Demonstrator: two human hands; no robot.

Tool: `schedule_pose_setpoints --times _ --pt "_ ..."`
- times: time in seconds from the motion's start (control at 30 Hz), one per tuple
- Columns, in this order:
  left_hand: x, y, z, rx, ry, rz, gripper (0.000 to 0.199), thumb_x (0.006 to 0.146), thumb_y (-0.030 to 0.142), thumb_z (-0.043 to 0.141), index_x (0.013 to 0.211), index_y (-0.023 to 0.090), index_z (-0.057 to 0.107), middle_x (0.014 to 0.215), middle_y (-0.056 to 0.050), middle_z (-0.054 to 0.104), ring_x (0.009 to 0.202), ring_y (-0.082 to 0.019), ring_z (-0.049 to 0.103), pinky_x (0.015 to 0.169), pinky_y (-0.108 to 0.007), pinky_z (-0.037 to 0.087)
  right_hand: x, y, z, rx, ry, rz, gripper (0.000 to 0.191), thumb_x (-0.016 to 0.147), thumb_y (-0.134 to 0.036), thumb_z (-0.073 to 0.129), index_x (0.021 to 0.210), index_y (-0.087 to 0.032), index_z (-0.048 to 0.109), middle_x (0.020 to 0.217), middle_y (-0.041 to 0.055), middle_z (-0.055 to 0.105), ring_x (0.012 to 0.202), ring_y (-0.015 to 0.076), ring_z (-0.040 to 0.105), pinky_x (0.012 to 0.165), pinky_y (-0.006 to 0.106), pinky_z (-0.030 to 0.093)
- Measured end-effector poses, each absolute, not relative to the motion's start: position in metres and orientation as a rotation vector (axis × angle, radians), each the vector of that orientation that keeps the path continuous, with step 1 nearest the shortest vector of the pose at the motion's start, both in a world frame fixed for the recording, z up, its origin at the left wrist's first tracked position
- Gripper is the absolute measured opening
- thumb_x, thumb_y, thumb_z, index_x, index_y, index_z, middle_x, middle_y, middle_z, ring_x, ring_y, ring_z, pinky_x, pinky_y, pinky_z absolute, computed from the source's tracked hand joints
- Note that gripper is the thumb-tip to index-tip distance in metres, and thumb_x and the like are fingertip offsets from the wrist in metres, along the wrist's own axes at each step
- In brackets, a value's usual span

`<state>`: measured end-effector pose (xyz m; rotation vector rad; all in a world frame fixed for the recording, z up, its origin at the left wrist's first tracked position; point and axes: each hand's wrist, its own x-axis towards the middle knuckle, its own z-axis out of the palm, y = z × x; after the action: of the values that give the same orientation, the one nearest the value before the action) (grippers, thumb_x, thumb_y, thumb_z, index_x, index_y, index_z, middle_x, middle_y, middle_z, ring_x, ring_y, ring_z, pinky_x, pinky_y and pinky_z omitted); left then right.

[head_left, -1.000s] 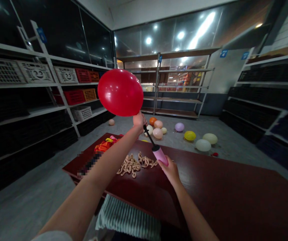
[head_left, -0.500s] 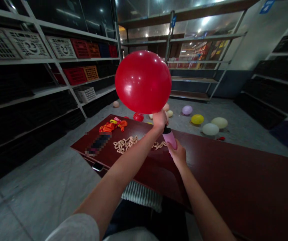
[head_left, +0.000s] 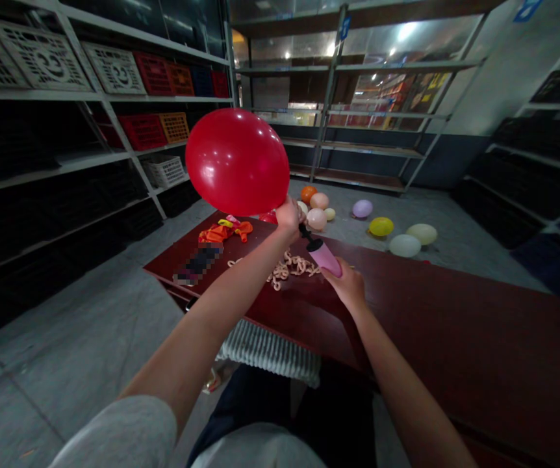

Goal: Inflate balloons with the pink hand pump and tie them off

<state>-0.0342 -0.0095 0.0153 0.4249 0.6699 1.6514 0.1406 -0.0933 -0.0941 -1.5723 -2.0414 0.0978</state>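
Observation:
A large inflated red balloon (head_left: pixel 237 162) rises over the far left part of the table. My left hand (head_left: pixel 288 216) is closed around its neck, which the fingers hide. From that hand a black piece runs down to the pink barrel of a balloon pump (head_left: pixel 325 258). My right hand (head_left: pixel 345 284) is wrapped around the lower end of the barrel. Whether the pump's black part sits inside the balloon neck cannot be made out. Below my left forearm lies a heap of beige twisted balloons or cord (head_left: pixel 292 268) on the table.
On the dark red table (head_left: pixel 431 325) lie limp orange and yellow balloons (head_left: pixel 224 229) and a blurred dark flat object (head_left: pixel 198 263). Several inflated balloons, including a yellow balloon (head_left: pixel 381 226), rest on the floor beyond. Shelves with plastic crates (head_left: pixel 114 68) stand at the left.
The red balloon and my left hand have shifted left. The pump leans more to the left, and more of its black part shows between my hands. The view has also moved slightly.

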Motion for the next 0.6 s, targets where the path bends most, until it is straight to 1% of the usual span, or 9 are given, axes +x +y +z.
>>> schedule_pose_setpoints --times 0.03,0.07,0.13,0.23,0.3,0.43,0.6 --pt "-0.04 -0.011 0.02 0.425 0.668 1.677 0.046 0.105 0.022 0.032 0.06 0.018 0.037 0.048 0.004 0.032 0.038 -0.009 0.028 0.041 -0.022 0.028 0.14 -0.094 -0.093 -1.569 -2.045 0.099 0.054 0.094 -0.055 0.044 0.124 -0.014 0.062 0.102 0.0149 0.075 0.09 0.0243 0.07 0.073 0.028 0.042" --pt "-0.046 -0.012 0.026 0.429 0.662 1.696 0.048 0.105 0.02 0.03 0.057 0.018 0.03 0.045 0.005 0.023 0.035 -0.009 0.021 0.04 -0.023 0.022 0.139 -0.095 -0.092 -1.566 -2.046 0.1 0.054 0.093 -0.054 0.045 0.124 -0.013 0.062 0.103 0.0153 0.074 0.091 0.0246 0.07 0.073 0.028 0.042" --pt "-0.057 -0.015 0.038 0.453 0.657 1.718 0.049 0.104 0.02 0.031 0.056 0.019 0.024 0.044 0.005 0.018 0.034 -0.009 0.018 0.04 -0.024 0.018 0.138 -0.095 -0.092 -1.56 -2.045 0.105 0.053 0.093 -0.052 0.046 0.124 -0.013 0.062 0.103 0.0155 0.074 0.091 0.0244 0.07 0.074 0.028 0.042" --pt "-0.069 -0.018 0.059 0.501 0.683 1.748 0.05 0.104 0.024 0.032 0.055 0.019 0.023 0.045 0.005 0.016 0.034 -0.009 0.018 0.041 -0.024 0.017 0.137 -0.095 -0.093 -1.555 -2.033 0.124 0.049 0.092 -0.051 0.05 0.122 -0.014 0.063 0.102 0.0145 0.075 0.089 0.0233 0.07 0.074 0.028 0.044" --pt "-0.074 -0.021 0.072 0.535 0.701 1.756 0.052 0.105 0.03 0.034 0.054 0.019 0.023 0.045 0.005 0.015 0.034 -0.009 0.017 0.041 -0.024 0.017 0.136 -0.094 -0.093 -1.549 -2.023 0.137 0.047 0.092 -0.05 0.051 0.121 -0.015 0.063 0.103 0.0136 0.075 0.089 0.0225 0.07 0.075 0.027 0.044" --pt "-0.072 -0.024 0.084 0.658 0.641 1.777 0.057 0.105 0.037 0.036 0.052 0.02 0.025 0.042 0.005 0.016 0.033 -0.009 0.016 0.039 -0.026 0.016 0.135 -0.095 -0.092 -1.527 -2.016 0.163 0.047 0.094 -0.048 0.047 0.123 -0.014 0.062 0.107 0.0122 0.074 0.094 0.0216 0.07 0.075 0.024 0.044" --pt "-0.05 -0.021 0.083 0.666 0.572 1.807 0.058 0.105 0.037 0.039 0.051 0.02 0.025 0.039 0.006 0.018 0.031 -0.007 0.017 0.038 -0.026 0.015 0.139 -0.093 -0.093 -1.572 -1.971 0.197 0.045 0.094 -0.051 0.045 0.117 -0.015 0.062 0.095 0.0107 0.075 0.086 0.023 0.071 0.071 0.025 0.043"
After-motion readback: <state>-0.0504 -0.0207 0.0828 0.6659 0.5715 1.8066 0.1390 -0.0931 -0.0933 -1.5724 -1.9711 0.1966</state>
